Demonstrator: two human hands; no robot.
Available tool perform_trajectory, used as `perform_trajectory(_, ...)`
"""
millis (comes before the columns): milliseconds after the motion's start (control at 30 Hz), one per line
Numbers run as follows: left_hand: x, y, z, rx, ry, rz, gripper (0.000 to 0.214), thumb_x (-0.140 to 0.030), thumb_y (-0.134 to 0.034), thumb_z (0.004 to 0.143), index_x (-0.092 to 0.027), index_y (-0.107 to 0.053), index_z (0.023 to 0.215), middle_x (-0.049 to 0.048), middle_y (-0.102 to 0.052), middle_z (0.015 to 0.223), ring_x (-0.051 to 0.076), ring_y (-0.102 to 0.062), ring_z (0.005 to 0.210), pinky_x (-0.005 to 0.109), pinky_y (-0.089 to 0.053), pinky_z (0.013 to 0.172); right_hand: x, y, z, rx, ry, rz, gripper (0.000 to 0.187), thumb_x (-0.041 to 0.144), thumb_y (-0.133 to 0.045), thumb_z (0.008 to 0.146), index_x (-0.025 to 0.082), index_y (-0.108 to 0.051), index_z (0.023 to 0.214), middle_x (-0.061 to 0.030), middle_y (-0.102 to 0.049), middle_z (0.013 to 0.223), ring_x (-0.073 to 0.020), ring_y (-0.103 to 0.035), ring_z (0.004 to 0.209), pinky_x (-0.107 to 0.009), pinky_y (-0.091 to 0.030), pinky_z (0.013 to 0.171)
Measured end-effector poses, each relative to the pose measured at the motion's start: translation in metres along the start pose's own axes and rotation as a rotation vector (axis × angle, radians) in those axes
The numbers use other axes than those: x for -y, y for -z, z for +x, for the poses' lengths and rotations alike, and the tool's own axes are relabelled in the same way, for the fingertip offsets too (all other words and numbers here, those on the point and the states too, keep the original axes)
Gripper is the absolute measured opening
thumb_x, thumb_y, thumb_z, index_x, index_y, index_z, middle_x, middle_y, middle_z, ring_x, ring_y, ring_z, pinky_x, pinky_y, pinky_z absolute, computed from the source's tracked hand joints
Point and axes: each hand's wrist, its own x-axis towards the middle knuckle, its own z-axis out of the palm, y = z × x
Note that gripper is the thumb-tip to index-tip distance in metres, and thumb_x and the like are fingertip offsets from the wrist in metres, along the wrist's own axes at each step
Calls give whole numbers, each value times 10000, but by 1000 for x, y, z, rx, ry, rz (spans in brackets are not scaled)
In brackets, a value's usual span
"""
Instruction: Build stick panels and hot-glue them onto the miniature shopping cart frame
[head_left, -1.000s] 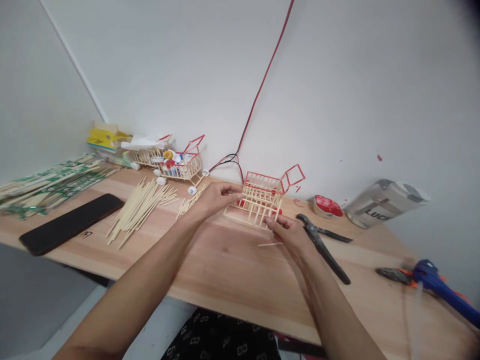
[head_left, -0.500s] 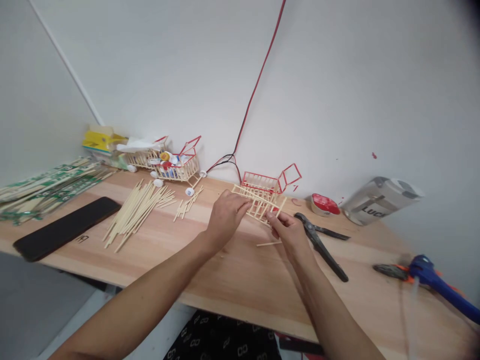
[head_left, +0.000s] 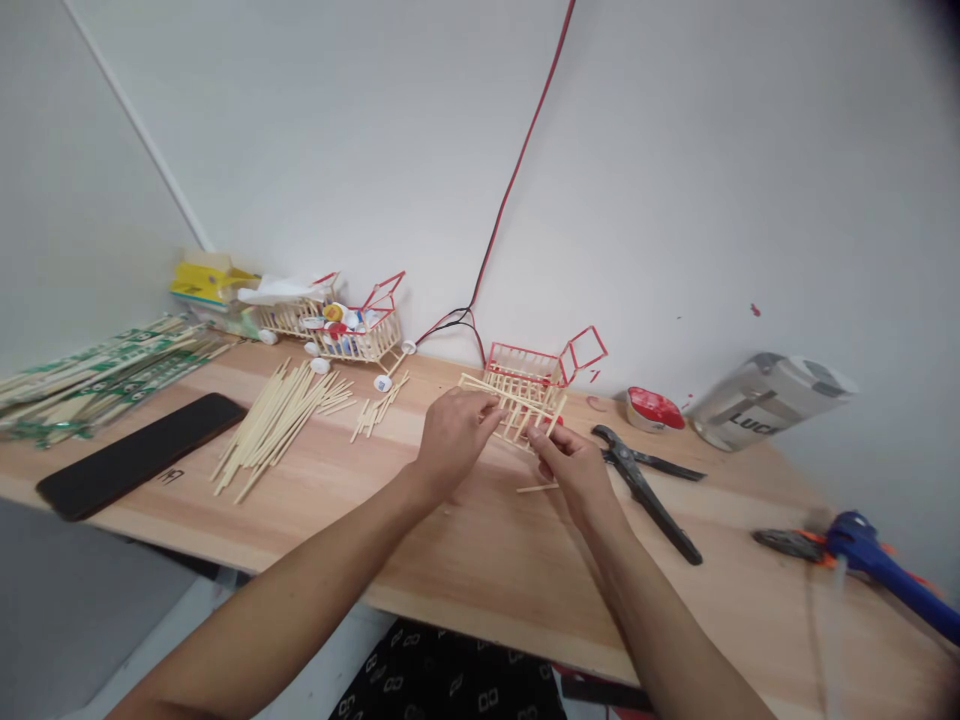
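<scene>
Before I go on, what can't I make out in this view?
Head view throughout:
Left hand: its back hides most fingers, so contact with the stick frame is unclear.
Red item: largely hidden by the stick frame and right hand.
Blue-handled tool: end cut off by the right edge.
White wheel: its blue marking is too small to read.

Since a second ago, the stick frame [head_left: 519, 405] at centre frame has tipped: its slatted side faced the view then, and now its bars slant back from the hands, with its lower left corner hidden. The left hand [head_left: 459, 430] has left that upper left edge, where its fingers stretched out to the right, and come lower and further right, knuckles up and fingers bunched. Since half a second ago, the frame's right end and the right hand's [head_left: 576, 465] fingertips have edged slightly towards the left of the frame.
</scene>
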Motion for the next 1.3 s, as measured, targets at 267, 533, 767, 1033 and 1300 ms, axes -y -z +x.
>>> perform_trajectory(267,-4,2,-2,34,69,71,204,-360,-586,860,-213,-724,826,64,-712,797,195,-625,768,281,-384,701,1,-1,-1,13,7,-28,429,578,-685,675,155,-642,734,43,-406,514,-96,-342,493,-245,-216,484)
perform_trajectory(533,-6,3,-3,76,71,249,232,-364,-544,895,-210,-700,819,26,-725,803,159,-632,748,258,-352,651,-3,-3,0,23,17,-14,450,595,-692,662,155,-597,677,57,-378,496,-86,-325,477,-239,-207,476)
perform_trajectory(767,-6,3,-3,80,58,282,231,-329,-535,898,-199,-681,774,18,-722,775,152,-626,718,257,-328,623,-6,-2,0,43,17,-15,437,582,-677,696,153,-594,701,64,-359,504,-78,-304,471,-236,-199,474)
perform_trajectory(1033,-6,2,-2,85,56,278,240,-328,-538,892,-194,-682,755,23,-710,738,148,-603,684,260,-307,608,-3,-2,0,56,8,-9,421,560,-684,693,156,-567,669,65,-353,490,-72,-307,455,-231,-209,455)
perform_trajectory(1300,-6,1,-3,92,48,276,244,-322,-533,894,-191,-669,740,20,-702,736,149,-603,693,262,-319,620,-8,-1,2,56,9,-24,402,543,-681,708,147,-616,708,55,-406,500,-79,-352,453,-230,-239,452)
